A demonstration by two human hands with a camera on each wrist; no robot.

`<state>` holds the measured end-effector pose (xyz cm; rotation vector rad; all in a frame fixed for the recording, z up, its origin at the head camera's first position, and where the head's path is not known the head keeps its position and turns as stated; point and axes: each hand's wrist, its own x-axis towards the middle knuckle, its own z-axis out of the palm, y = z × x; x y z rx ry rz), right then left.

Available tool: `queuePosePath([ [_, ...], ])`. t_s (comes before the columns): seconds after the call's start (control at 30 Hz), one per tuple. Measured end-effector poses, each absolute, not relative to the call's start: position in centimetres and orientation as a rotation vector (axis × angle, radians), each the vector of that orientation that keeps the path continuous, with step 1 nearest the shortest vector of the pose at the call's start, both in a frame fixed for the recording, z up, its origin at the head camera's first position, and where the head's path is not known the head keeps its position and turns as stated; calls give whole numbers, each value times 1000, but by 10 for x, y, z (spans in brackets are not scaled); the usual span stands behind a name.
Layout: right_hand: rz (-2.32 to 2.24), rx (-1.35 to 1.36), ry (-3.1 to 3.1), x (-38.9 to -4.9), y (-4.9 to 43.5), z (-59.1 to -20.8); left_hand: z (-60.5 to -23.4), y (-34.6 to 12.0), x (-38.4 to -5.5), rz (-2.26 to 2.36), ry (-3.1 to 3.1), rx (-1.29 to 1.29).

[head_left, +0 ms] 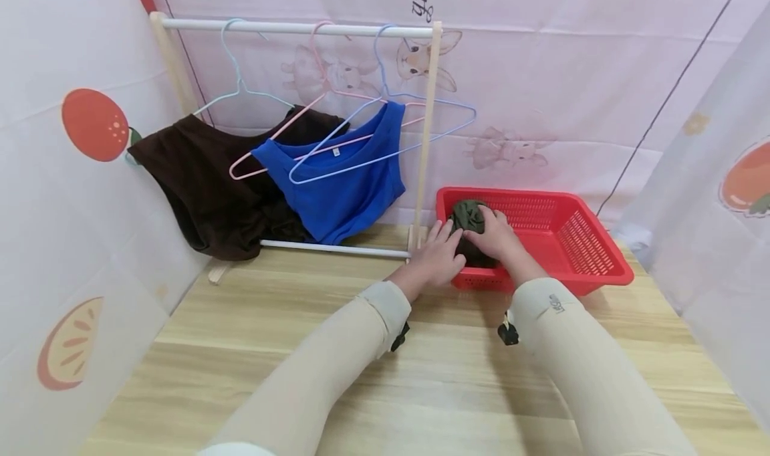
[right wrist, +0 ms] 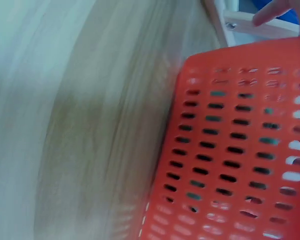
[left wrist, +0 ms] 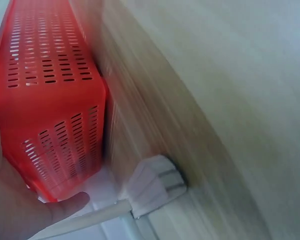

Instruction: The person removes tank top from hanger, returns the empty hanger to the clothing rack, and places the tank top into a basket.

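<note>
A bunched dark green garment (head_left: 466, 216) lies in the left end of a red plastic basket (head_left: 592, 283). My right hand (head_left: 498, 237) reaches over the basket's near side and grips the garment from the right, fingers bent over it. On its left, my left hand (head_left: 434, 261) crosses the rim with fingers extended, touching the cloth's edge. The left wrist view shows this hand's thumb (left wrist: 70, 207) stretched out beside the basket's perforated wall (left wrist: 55, 125). From the right wrist, mostly the basket's slotted side (right wrist: 230, 145) is visible; the garment is hidden there.
Left of the basket stands a clothes rack (head_left: 289, 26) with a wooden post (head_left: 428, 128) close to my left hand. A brown garment (head_left: 210, 182), a blue top (head_left: 355, 188), a pink hanger (head_left: 273, 135) and a light blue hanger (head_left: 361, 172) hang on it.
</note>
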<state>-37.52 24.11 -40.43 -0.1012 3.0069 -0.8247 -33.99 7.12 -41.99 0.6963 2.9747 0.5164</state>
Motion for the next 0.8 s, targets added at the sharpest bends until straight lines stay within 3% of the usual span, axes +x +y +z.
queuePosePath([
  [0.43, -971, -281, 3056, -373, 230, -393, -420, 61, -340, 584, 2985, 720],
  [0.8, -1606, -323, 3048, -368, 209, -357, -405, 63, -329, 866, 3106, 904],
])
